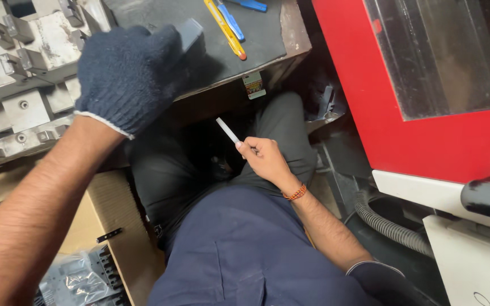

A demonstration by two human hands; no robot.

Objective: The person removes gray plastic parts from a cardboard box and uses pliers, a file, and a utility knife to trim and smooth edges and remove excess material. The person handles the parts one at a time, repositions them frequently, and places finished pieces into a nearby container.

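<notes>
left hand (129,71) gloved, raised, grip closed | right hand (262,156) bare, pinching

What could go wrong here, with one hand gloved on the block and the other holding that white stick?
1. The left hand grips the dark block near the bench edge; it could slip off onto the lap.
2. The bare right hand pinches the thin white stick by one end; it might drop or snap.
</notes>
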